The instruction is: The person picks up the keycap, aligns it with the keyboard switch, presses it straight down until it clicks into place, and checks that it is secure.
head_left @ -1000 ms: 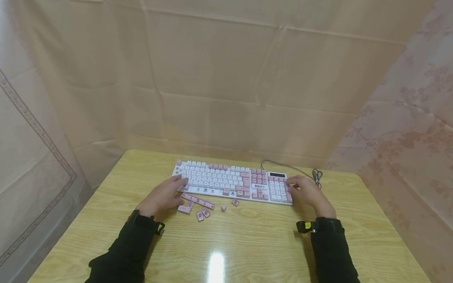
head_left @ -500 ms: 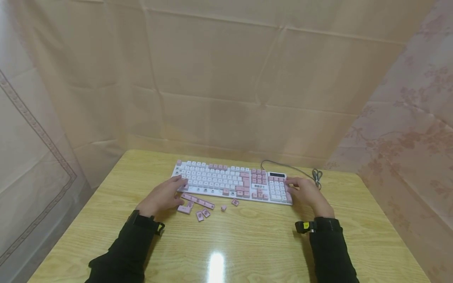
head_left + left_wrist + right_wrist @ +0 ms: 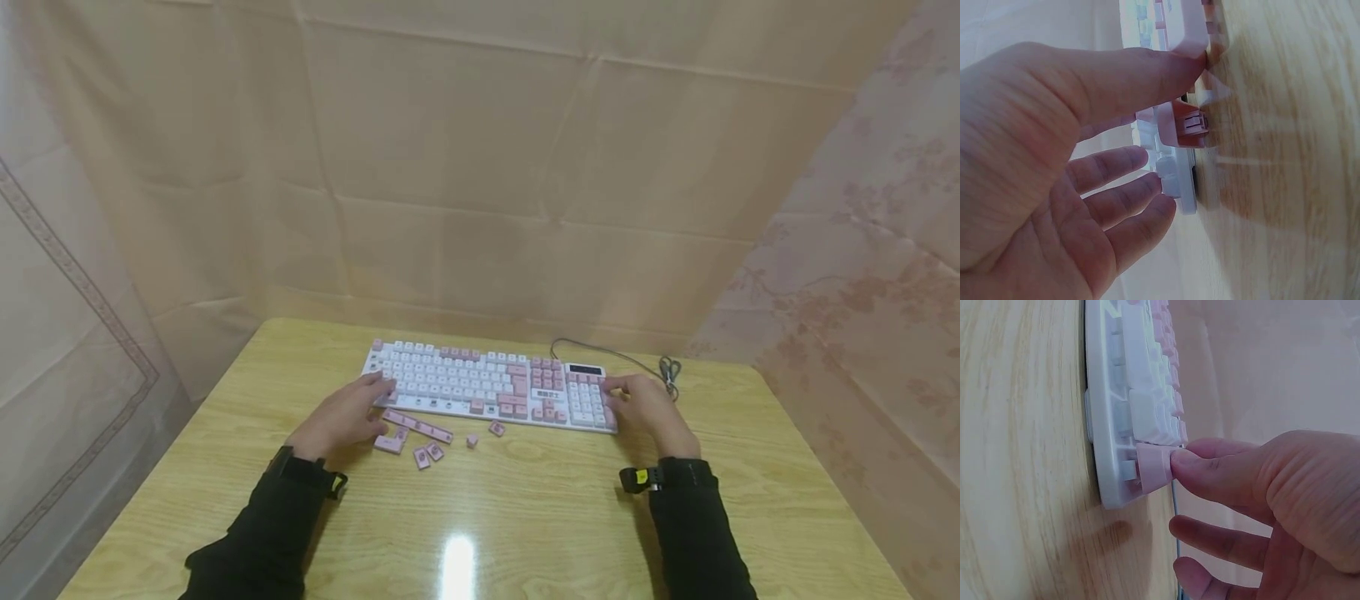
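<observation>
A white and pink keyboard (image 3: 450, 379) lies on the wooden table, with bare switches showing along its front left row. At its right end, my right hand (image 3: 647, 410) pinches a tall pink keycap (image 3: 1155, 467) on the corner of the number pad; the thumb tip is on the cap, the index finger mostly hidden behind it. My left hand (image 3: 341, 419) rests at the keyboard's front left corner, fingers loosely bent over its keys. Its thumb touches or nearly touches a loose pink keycap (image 3: 1186, 28). A second loose pink keycap (image 3: 1180, 125) stands beyond the thumb, its stem showing.
In front of the keyboard lie a long pink spacebar (image 3: 417, 426), a pair of small pink keycaps (image 3: 428, 455), a single cap (image 3: 472, 441) and another cap (image 3: 497, 428). A grey cable (image 3: 670, 371) is bundled at the back right. Cloth curtains (image 3: 465, 208) hang behind the table.
My right wrist has shifted slightly left, while its fingers stay at the pink keycap. My left hand and the loose keycaps keep their places.
</observation>
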The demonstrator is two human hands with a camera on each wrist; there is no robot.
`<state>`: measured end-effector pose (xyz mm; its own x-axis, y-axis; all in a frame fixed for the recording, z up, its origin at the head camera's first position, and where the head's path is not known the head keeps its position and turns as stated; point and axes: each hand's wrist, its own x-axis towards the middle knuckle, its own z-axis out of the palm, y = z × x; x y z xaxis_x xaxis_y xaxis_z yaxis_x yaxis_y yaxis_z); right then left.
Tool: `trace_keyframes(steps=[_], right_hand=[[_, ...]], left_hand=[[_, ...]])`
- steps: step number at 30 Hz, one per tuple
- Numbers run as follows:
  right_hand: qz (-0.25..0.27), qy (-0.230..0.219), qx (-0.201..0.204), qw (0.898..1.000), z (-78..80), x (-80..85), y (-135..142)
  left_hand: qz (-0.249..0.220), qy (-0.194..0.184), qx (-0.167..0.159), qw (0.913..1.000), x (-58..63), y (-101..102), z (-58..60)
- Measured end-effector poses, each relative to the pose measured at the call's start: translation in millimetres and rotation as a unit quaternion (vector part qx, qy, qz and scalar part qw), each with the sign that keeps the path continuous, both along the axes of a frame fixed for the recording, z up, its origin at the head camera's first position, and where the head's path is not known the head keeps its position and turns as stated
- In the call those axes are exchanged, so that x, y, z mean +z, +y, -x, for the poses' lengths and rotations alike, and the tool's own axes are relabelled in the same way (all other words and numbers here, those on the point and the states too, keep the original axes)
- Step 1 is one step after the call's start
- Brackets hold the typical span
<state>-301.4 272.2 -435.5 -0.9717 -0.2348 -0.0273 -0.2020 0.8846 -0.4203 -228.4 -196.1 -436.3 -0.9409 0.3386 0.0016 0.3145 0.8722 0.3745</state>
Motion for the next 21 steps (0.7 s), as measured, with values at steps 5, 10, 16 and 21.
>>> trace_keyframes(steps=[5,10,16,21], right_hand=[[0.0,-0.002,-0.008,1.0,-1.1,0.5,-2.1],[-0.001,0.006,-0.003,1.0,-0.8,-0.7,-2.1],[-0.005,0.026,0.019,0.999,0.8,-2.2,0.8],[-0.011,0.021,0.013,1.0,0.5,-2.1,1.2]], left_hand=[[-0.002,0.001,0.001,1.0,0.4,-0.4,-0.6],[0.002,0.002,0.0,1.0,-0.2,-0.6,-0.6],[-0.004,0.003,-0.001,1.0,0.6,0.5,-0.3],[-0.01,0.005,-0.003,0.9999,1.6,1.2,-0.6]])
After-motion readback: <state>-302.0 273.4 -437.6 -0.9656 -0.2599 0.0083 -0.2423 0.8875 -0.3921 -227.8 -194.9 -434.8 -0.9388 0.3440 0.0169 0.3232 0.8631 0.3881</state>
